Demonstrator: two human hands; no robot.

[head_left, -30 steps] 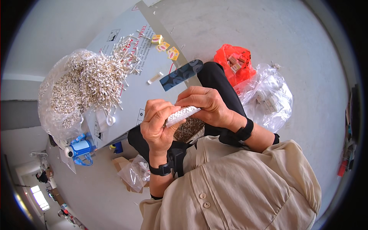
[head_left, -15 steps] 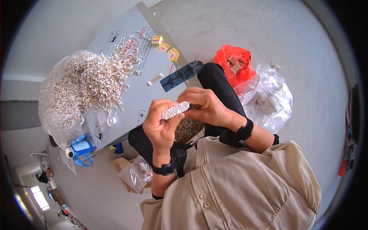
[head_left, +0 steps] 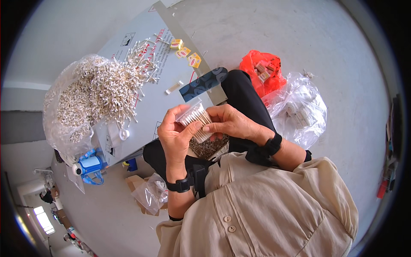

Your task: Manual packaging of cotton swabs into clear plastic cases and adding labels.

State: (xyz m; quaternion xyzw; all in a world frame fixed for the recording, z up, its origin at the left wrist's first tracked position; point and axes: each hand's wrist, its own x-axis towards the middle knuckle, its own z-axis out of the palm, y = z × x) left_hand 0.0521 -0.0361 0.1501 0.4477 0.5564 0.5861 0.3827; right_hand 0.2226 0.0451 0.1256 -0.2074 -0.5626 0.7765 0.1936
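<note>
Two hands, and one clear packet of swabs pinched between them! By the left hand the packet's left side was gripped, thumb laid across the near face, fingers bent round its edge; by the right hand the right side was held, thumb tip set just beside the other thumb. Neither grip was spread wide: both were closed only to the packet's thickness. For this handling to be done well, it was judged, light and even pressure was needed from both thumbs, so that the film was not creased nor the sticks skewed; the sides were best pressed, the cotton tips spared.

And the packet itself? Tilted, well filled, white tips and pale brown sticks ranged side by side, a margin of bare film seen at the top! Whether it was sealed could not be told. Just below, a heap of swabs was seen between the dark trouser legs; farther out, a great loose pile was spread across the grey tabletop.
</note>
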